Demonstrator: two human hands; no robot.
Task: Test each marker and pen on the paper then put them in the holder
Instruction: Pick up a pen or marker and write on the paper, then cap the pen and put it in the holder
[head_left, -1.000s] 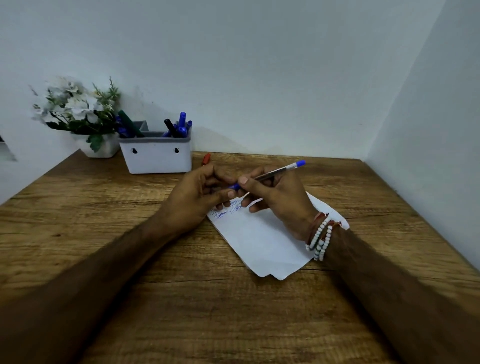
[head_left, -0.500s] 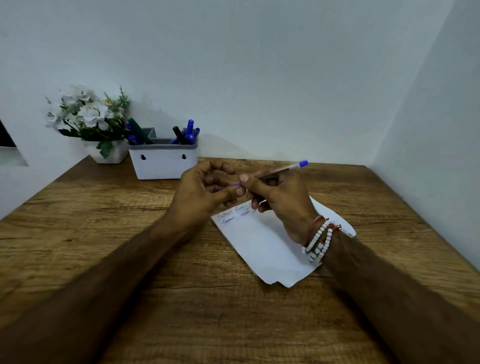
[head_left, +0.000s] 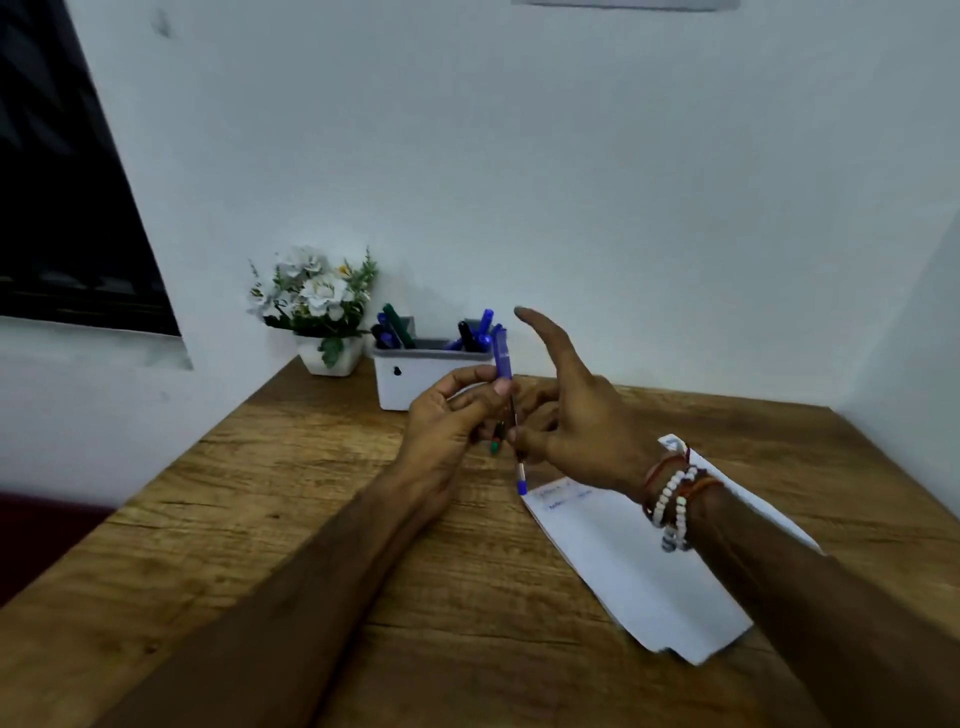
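A blue pen (head_left: 504, 358) stands nearly upright above the table, capped end up and small blue end down near the paper. My left hand (head_left: 447, 421) pinches it just below the cap. My right hand (head_left: 576, 421) has its thumb and lower fingers on the pen's lower part, with the index finger raised and stretched out. A small green tip (head_left: 496, 446) shows between my hands; what it belongs to is hidden. The white paper (head_left: 649, 571), with blue scribbles at its top corner, lies under my right wrist. The white holder (head_left: 415, 382), with several pens and markers in it, stands just behind my hands.
A white pot of white flowers (head_left: 327, 312) stands left of the holder against the wall. The wooden table (head_left: 311, 519) ends at the left, with a dark window (head_left: 67, 208) above that side. Walls close in the back and the right.
The pen swung from lying nearly level, blue end to the right, to upright with the cap on top. My right index finger lifted off it. The view shifted up and left.
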